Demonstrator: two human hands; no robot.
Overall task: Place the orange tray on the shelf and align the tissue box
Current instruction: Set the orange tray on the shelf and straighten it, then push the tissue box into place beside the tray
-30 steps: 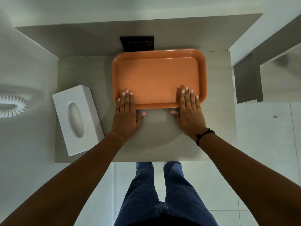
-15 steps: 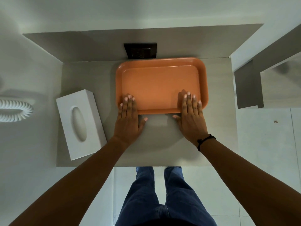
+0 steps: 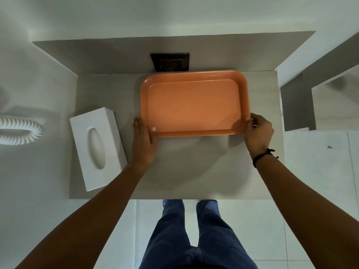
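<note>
We look straight down at the shelf (image 3: pixel 174 171), and the orange tray (image 3: pixel 194 105) lies flat on it, its far edge close to the back wall, just below the dark wall socket (image 3: pixel 170 62).

Our left hand (image 3: pixel 143 142) sits at the tray's near-left corner: the fingers (image 3: pixel 137 125) are together, laid straight along the tray's left side, and the thumb tip reaches over the rim onto the tray. Our right hand (image 3: pixel 259 133) is at the near-right corner, fingers curled and closed on the rim there. A dark wristband (image 3: pixel 262 155) circles that wrist.

The tissue box (image 3: pixel 98 146) lies to the left of the tray, well apart from it and nearer to us, touched by neither hand. It is white with an oval slot on top, and it sits skewed, its long sides not square with the tray's edges.

Farther left of the tray, beyond the box, a white coiled cord (image 3: pixel 21 131) shows against the wall.
</note>
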